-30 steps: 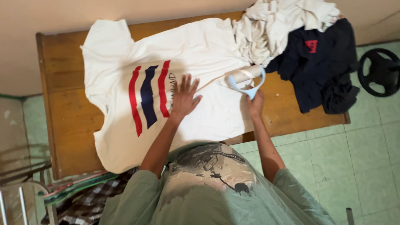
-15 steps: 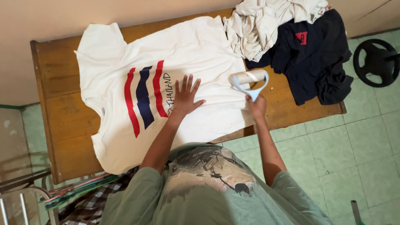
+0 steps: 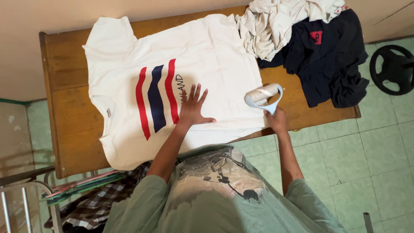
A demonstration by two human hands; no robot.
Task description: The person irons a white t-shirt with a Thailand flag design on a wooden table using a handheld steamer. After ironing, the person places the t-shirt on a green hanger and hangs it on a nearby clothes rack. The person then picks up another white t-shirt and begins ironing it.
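Roller [image 3: 261, 94] lower now (handle grip hidden)

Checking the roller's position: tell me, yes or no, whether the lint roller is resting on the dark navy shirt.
No. The lint roller, held by the right hand, sits at the white T-shirt's edge, apart from the navy shirt.

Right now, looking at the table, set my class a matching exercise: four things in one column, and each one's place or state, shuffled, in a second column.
Things:
1. left hand
2. lint roller
3. navy shirt
4. white T-shirt

Places or states:
A. crumpled at the table's right end
B. spread flat on the table
C. held by the right hand
D. pressed flat on the white T-shirt

Pairs: 1-D, 2-C, 3-A, 4-B
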